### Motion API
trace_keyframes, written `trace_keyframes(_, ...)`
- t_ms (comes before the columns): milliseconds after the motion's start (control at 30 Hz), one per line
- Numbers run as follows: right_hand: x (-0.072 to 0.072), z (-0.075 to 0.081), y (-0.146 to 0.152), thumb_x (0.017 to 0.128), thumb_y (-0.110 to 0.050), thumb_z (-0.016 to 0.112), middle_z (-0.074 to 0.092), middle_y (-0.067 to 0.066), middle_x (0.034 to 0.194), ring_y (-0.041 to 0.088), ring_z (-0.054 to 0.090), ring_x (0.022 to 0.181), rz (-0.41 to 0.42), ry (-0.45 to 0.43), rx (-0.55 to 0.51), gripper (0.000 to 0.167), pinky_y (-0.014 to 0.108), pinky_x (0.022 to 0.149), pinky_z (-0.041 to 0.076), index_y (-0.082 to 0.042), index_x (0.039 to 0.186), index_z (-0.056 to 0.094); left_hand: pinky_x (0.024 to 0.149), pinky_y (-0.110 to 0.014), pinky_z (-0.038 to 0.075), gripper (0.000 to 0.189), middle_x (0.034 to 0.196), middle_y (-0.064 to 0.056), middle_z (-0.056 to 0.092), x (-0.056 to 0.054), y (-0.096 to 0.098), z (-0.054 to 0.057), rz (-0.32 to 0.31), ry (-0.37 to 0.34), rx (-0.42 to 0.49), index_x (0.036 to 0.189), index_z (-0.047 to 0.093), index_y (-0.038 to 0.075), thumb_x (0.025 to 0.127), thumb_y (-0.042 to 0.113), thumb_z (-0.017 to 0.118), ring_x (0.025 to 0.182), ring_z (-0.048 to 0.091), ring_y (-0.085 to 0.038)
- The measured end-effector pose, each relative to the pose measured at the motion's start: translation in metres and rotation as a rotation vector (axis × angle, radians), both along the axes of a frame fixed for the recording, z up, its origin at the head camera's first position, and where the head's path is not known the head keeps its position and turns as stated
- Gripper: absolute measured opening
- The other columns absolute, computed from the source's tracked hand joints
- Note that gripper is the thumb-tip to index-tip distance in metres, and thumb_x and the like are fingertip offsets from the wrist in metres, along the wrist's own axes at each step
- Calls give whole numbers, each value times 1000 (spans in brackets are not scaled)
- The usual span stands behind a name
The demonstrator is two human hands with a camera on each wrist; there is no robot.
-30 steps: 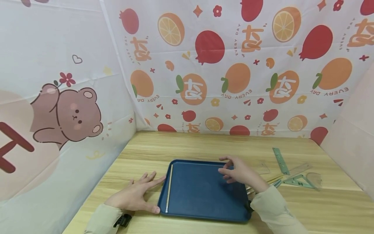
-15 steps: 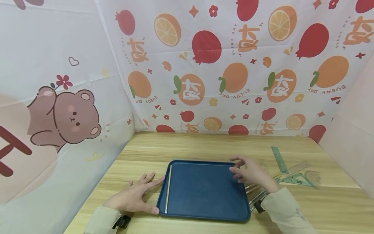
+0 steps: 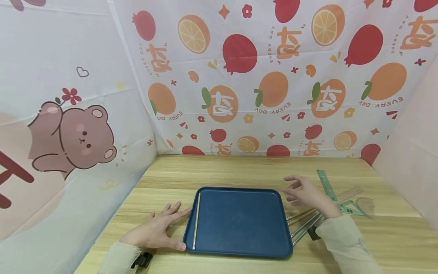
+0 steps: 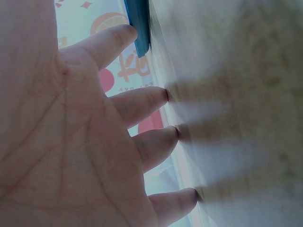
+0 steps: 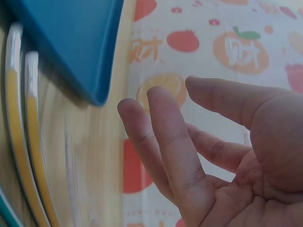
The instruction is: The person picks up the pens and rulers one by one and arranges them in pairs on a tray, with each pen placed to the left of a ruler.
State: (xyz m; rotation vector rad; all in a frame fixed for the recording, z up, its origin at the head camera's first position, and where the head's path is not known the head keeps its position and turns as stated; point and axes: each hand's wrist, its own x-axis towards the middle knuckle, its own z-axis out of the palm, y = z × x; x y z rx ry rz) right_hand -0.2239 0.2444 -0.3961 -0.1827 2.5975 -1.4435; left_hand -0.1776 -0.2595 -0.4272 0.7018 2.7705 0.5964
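Note:
A blue rectangular tray (image 3: 241,222) lies on the wooden table. Along its left side, inside the rim, rests one thin paintbrush (image 3: 196,220). My left hand (image 3: 159,228) is spread beside the tray, its index finger and thumb touching the left edge; in the left wrist view the other fingertips (image 4: 173,135) rest on the tabletop. My right hand (image 3: 309,196) hovers past the tray's right edge, fingers loosely bent and holding nothing. Below it, several paintbrushes (image 3: 302,226) lie at the tray's right side; two yellow-handled paintbrushes (image 5: 35,142) show in the right wrist view.
Right of my right hand lie a green ruler (image 3: 326,184), a green set square (image 3: 350,207), a clear ruler (image 3: 349,193) and a clear rounded piece (image 3: 365,205). A fruit-print curtain (image 3: 239,91) hangs behind the table, and a bear-print sheet (image 3: 85,140) hangs at left.
My right hand has moved right, from over the tray to beyond its right edge, uncovering more of the paintbrushes. My left hand stays at the tray's left edge.

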Motion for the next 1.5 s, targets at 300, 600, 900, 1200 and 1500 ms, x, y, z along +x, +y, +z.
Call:
trace_keyframes(300,-5,0,29,106,-21,70,63,38,132,34,81,97,-54,32,75,66,41,77,68,8,158,41,106,-96,14,111,175,-27,28,1,1,3,2,5,-7,168,38,35,76,73,86,159,21,-62)
trace_keyframes(600,-9,-5,57,110,-22,63,61,42,134,35,79,99,-66,21,82,69,42,78,68,12,161,31,107,-96,12,110,175,-28,28,1,1,3,5,-24,10,168,38,34,77,70,87,159,20,-62)
trace_keyframes(900,-12,-14,83,110,-24,62,61,44,134,34,79,97,-98,41,168,69,41,75,67,16,158,32,107,-96,11,110,175,-28,26,0,1,3,9,-40,17,168,37,34,77,69,87,160,17,-62)
trace_keyframes(1200,-11,-21,103,112,-30,59,55,46,141,23,75,87,-143,35,195,68,38,68,64,13,158,35,107,-96,13,110,174,-28,27,1,2,4,3,-14,7,168,38,33,77,70,87,159,20,-63)
trace_keyframes(1500,-13,-23,114,111,-33,60,55,47,140,37,77,98,-170,51,287,67,46,80,65,14,154,39,106,-97,14,109,175,-27,27,-1,2,2,0,-28,0,168,38,35,77,71,86,159,20,-63)
